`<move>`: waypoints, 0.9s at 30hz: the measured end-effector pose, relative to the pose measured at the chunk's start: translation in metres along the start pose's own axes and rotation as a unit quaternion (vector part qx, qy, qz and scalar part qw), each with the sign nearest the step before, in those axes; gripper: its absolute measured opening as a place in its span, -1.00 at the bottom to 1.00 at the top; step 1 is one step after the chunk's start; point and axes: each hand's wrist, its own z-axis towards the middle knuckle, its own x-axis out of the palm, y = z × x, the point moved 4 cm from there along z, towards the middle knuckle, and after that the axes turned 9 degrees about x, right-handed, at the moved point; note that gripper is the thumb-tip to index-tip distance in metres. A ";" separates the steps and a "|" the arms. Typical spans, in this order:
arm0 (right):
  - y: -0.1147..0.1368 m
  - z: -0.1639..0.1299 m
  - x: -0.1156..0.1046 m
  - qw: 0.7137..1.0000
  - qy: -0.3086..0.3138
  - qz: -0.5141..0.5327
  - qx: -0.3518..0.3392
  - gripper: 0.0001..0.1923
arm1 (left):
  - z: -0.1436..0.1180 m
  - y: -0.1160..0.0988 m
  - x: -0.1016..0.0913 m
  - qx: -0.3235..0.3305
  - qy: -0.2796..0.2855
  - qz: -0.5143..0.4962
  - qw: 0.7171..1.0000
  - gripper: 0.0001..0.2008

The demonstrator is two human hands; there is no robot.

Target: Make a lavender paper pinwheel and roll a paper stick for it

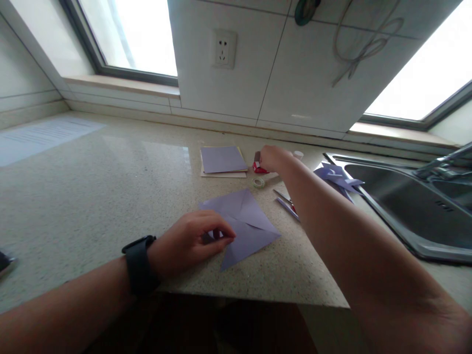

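Two hands busy: your left hand (191, 241) pinches the folded paper (243, 228) at its near-left corner, while your right hand (271, 158) grips a red thing (258, 168) beyond the paper. Loosen that pinch and the folds could spring open.

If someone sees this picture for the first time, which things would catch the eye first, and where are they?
Most striking is the folded purple paper near the front edge of the speckled counter, with the left hand pressing on its left corner. The right hand reaches far back to a small red object near the wall, beside a stack of purple sheets. A steel sink lies at the right.
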 end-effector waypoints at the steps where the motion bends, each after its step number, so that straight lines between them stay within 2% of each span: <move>1: -0.001 -0.002 -0.001 1.000 -0.005 0.006 0.003 -0.63 | 0.000 0.000 0.000 0.000 0.000 -0.001 1.000 -0.89; 6: -0.006 -0.014 -0.007 0.997 -0.050 0.053 0.009 -0.66 | 0.001 -0.001 -0.001 -0.005 0.000 0.003 1.000 -0.89; 11: -0.015 -0.032 -0.019 0.985 -0.116 0.130 -0.008 -0.78 | 0.002 0.000 0.000 -0.018 -0.010 0.003 1.000 -0.90; 15: -0.023 -0.062 -0.026 0.965 -0.148 0.208 -0.059 -0.84 | 0.001 0.003 -0.001 -0.053 -0.024 -0.017 0.998 -0.88; 18: -0.032 -0.091 -0.023 0.949 -0.155 0.261 -0.089 -0.85 | 0.000 0.005 -0.003 -0.078 -0.038 -0.019 0.996 -0.87; 23: -0.038 -0.131 0.005 0.914 -0.102 0.359 -0.160 -0.81 | 0.002 0.004 -0.003 -0.073 -0.028 0.003 0.997 -0.87; 27: -0.027 -0.152 0.028 0.830 0.001 0.507 -0.233 -0.83 | 0.003 0.002 0.000 -0.063 -0.023 0.042 0.997 -0.88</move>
